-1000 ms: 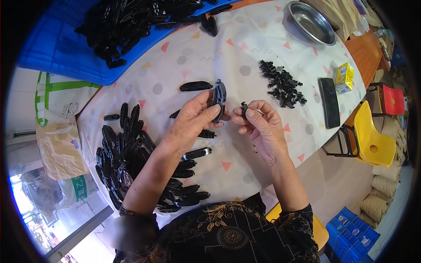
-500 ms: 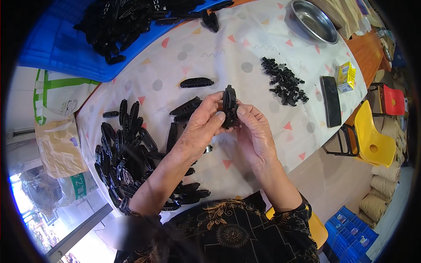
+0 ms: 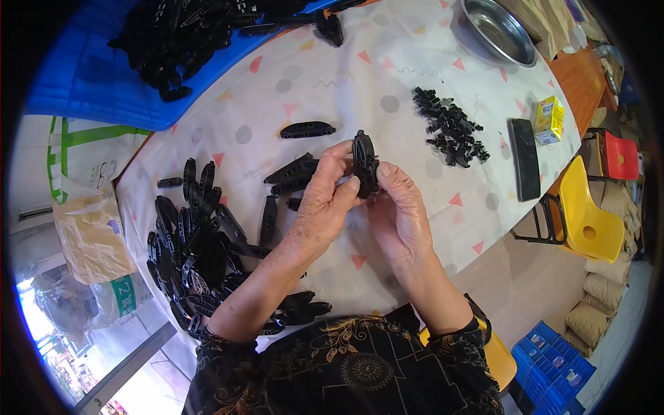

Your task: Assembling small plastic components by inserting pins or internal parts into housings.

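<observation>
Over the middle of the table I hold an elongated black plastic part (image 3: 364, 160) upright. My left hand (image 3: 324, 197) grips its left side between thumb and fingers. On its lower right side, the thumb and fingers of my right hand (image 3: 399, 207) are closed; whether they also pinch a small piece there is hidden. A similar long black part (image 3: 308, 130) lies just beyond my hands. Several more, such as one black part (image 3: 268, 220), lie beside my left hand. A heap of these parts (image 3: 190, 256) spreads to the left of my left forearm.
A pile of small black clips (image 3: 449, 128) sits right of my hands. Farther right are a black phone (image 3: 524, 159), a yellow box (image 3: 548, 120) and a steel bowl (image 3: 498, 31). A blue crate (image 3: 90, 83) of black parts stands far left; a yellow chair (image 3: 588, 214) is beyond the right edge.
Both hands stay at nearly the same spot with the black part, which has shifted and turned slightly. My left forearm has moved a little, and the view has shifted slightly.
</observation>
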`<act>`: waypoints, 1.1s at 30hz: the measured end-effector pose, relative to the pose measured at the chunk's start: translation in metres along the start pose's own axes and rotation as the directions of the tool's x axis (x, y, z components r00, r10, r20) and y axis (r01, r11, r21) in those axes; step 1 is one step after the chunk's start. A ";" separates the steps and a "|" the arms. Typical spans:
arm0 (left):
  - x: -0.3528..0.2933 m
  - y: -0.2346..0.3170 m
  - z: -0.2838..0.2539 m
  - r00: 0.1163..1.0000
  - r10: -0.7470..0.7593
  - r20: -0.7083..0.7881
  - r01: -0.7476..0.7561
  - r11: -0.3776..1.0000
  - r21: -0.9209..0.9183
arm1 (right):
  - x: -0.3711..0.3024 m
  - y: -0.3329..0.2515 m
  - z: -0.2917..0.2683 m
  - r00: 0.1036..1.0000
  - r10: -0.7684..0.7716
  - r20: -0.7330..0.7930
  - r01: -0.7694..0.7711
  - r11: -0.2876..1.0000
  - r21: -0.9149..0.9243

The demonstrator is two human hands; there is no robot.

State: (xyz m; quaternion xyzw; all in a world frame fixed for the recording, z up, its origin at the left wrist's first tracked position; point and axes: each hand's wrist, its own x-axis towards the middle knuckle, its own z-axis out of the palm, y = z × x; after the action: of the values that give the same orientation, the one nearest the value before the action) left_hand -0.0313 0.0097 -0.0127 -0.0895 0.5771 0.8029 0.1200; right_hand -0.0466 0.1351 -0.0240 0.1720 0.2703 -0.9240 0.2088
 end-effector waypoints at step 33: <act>0.044 0.071 -0.029 0.861 -0.104 0.498 -0.415 0.421 0.806 | 0.014 -0.107 -0.035 0.727 -0.420 0.544 0.108 -0.712 -0.694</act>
State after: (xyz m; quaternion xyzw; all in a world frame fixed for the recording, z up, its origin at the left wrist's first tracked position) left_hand -0.0941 -0.0356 0.0294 0.2439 0.8695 0.3757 0.2083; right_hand -0.1030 0.2335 -0.0124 -0.1271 0.9684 -0.1691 -0.1320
